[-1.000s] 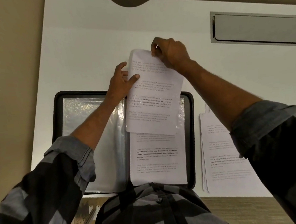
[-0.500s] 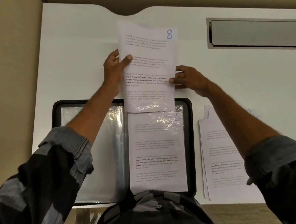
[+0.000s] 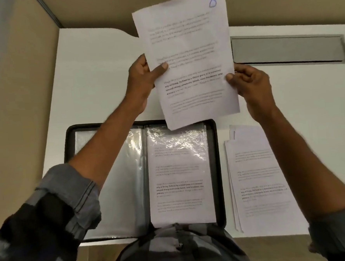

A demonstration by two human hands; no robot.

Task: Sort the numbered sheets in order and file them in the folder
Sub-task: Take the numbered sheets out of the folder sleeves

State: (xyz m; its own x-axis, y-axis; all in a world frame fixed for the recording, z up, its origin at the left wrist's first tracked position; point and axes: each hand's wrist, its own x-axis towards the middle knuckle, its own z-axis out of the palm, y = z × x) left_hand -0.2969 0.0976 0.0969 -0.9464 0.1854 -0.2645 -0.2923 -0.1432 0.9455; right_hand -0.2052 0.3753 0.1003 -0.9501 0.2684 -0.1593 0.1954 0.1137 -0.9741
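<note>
Head view looks down on the white worktop [image 3: 96,84], and I am holding the sheet marked 8 [image 3: 188,69] up off it with both hands. My left hand [image 3: 140,82] grips the sheet's left edge, with the thumb pressed on the printed face and the fingers behind the paper. My right hand [image 3: 251,83] pinches the right edge, thumb on the front and curled fingers behind. The sheet is tilted slightly. The blue handwritten 8 is in its top right corner, and its low corner hangs over the far edge of the folder [image 3: 217,168].

The folder lies open and flat on the near part of the worktop, black-rimmed, with shiny clear sleeves. Its right sleeve holds a filed sheet [image 3: 180,182]. Glare across the top hides that sheet's number from me.

Right of the folder, and apart from it, a stack of sheets [image 3: 261,181] lies flat with its edges a little fanned. A grey flap [image 3: 286,49] is set into the worktop at the far right. A tan partition [image 3: 23,79] closes off the left and far sides.
</note>
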